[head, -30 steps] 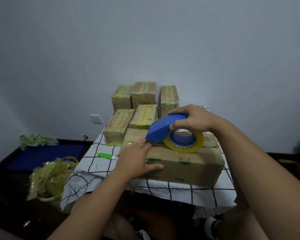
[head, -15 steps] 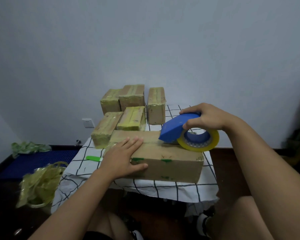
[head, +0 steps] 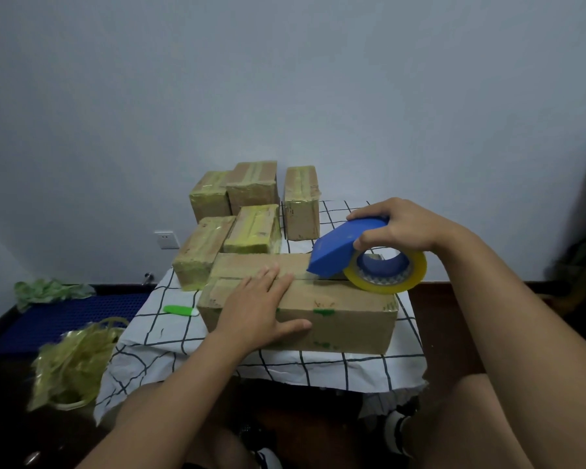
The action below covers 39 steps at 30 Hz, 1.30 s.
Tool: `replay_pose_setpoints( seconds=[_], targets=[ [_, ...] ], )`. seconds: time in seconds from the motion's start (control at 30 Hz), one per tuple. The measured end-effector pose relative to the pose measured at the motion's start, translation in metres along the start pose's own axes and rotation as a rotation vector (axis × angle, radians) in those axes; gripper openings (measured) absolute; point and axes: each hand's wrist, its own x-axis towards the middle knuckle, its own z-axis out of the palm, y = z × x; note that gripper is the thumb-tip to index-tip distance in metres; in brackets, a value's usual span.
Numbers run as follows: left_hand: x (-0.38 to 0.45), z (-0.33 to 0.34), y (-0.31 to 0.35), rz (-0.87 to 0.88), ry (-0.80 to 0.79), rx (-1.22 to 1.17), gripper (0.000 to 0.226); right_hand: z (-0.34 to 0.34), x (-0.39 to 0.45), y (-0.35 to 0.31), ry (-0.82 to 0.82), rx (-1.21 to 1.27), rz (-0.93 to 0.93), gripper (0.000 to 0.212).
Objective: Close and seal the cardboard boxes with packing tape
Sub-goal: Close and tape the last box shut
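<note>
box (head: pixel 335 319) sits at the near edge of the table (head: pixel 329 367), long side facing us, flaps down. left hand (head: pixel 257 309) lies flat on its top left part, fingers straight and spread across the seam, thumb over the near face; it presses, grips nothing. right hand (head: pixel 400 228) curls round the blue dispenser (head: pixel 339 245), whose nose sits on the seam right of centre, yellow roll (head: pixel 386 272) hanging over the far right corner.

handling, my guess: box looks light and fairly stiff, but the flaps will spring and the whole thing will slide on the cloth under tape pull, so hold down near the seam as the left hand does. dispenser is rigid, take it by the top shell. tape is thin and sticky, folds on itself easily.

hard to read: tape on the seam is clear, can't tell where it ends. dispenser blade hidden. box far side and contents not visible. five taped boxes (head: pixel 254 228) sit beyond.
</note>
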Motion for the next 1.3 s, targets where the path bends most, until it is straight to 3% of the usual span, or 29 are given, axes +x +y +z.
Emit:
replay_pose_setpoints(
  seconds=[0.07,0.33,0.57,0.67,0.87,1.3],
  targets=[
    [0.001,0.002,0.000,0.015,0.017,0.005,0.102,0.001,0.002,0.000,-0.002,0.000,-0.002,0.052],
    [0.003,0.000,0.022,0.020,0.019,0.004,0.108,0.003,0.003,0.002,0.009,0.013,0.012,0.063],
    [0.009,0.002,0.039,0.028,0.016,-0.026,0.116,0.004,0.007,0.003,0.002,0.009,0.009,0.051],
    [0.011,0.001,0.043,0.047,0.027,-0.024,0.110,0.005,0.006,0.002,0.009,0.006,0.015,0.058],
    [0.014,0.003,0.042,0.101,0.060,-0.028,0.104,0.004,0.007,-0.003,0.003,-0.030,0.005,0.045],
    [-0.004,-0.006,0.003,0.094,0.068,-0.058,0.094,0.023,0.028,-0.040,-0.057,-0.046,-0.074,0.042]
  ],
)
